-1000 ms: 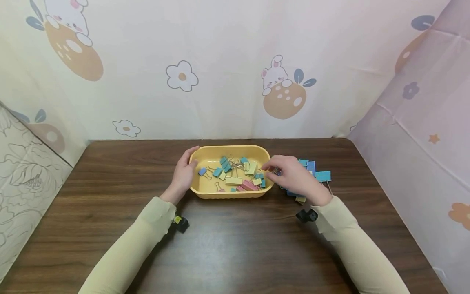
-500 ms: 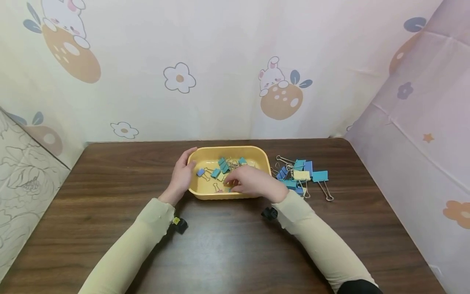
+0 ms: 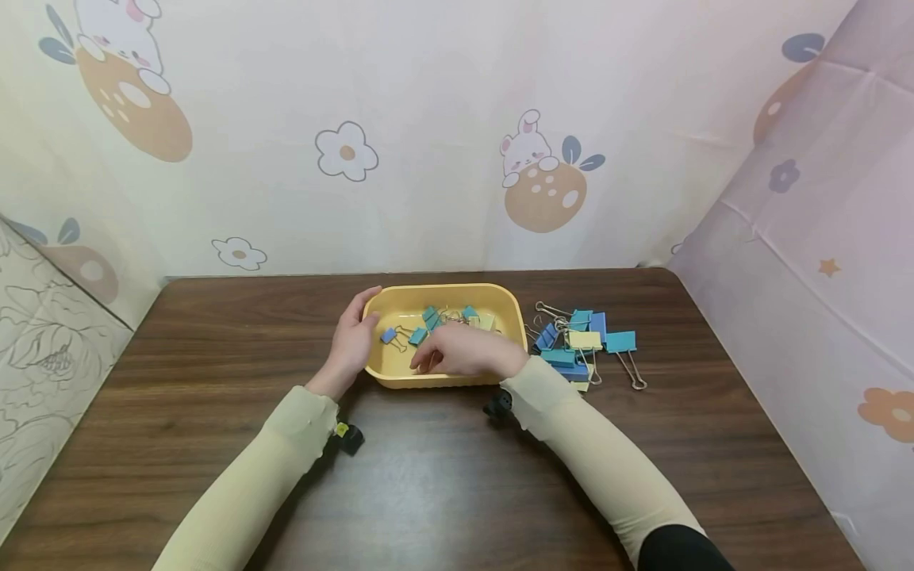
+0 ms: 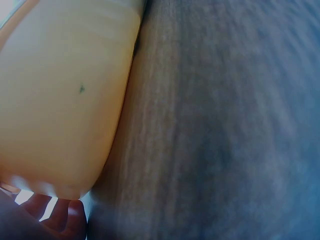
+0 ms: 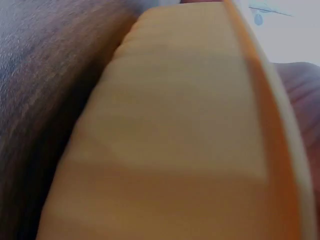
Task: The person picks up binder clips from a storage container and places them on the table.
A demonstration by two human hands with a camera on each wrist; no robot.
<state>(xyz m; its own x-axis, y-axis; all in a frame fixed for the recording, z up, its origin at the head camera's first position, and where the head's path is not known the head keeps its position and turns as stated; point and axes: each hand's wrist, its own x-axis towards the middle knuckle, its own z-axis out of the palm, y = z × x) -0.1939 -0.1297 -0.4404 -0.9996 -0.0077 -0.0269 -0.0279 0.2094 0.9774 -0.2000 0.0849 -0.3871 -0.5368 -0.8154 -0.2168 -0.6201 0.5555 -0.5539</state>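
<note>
A yellow plastic basket [image 3: 493, 293] stands on the brown table, holding several small binder clips in blue, teal and yellow. At its left end my left hand [image 3: 352, 341] grips the rim, thumb on the edge and fingers along the outer wall; in the left wrist view its fingers [image 4: 59, 215] touch the basket's end. My right hand [image 3: 467, 351] reaches over the near rim into the basket, fingers bent down near the basket floor. Whatever lies at its fingertips is hidden. Left of them lie a small blue clip [image 3: 389, 335] and a teal clip [image 3: 417, 337].
Right of the basket lies a loose pile of larger binder clips: a yellow clip [image 3: 585, 340], a teal clip [image 3: 620, 342] and several blue and teal ones. A patterned curtain [image 3: 428, 159] hangs behind the dark wooden table [image 3: 421, 476].
My right hand has moved left from the basket's right end into it, now over the spot where a small pink clip showed. The clip pile has come into view. My left hand keeps its grip.
</note>
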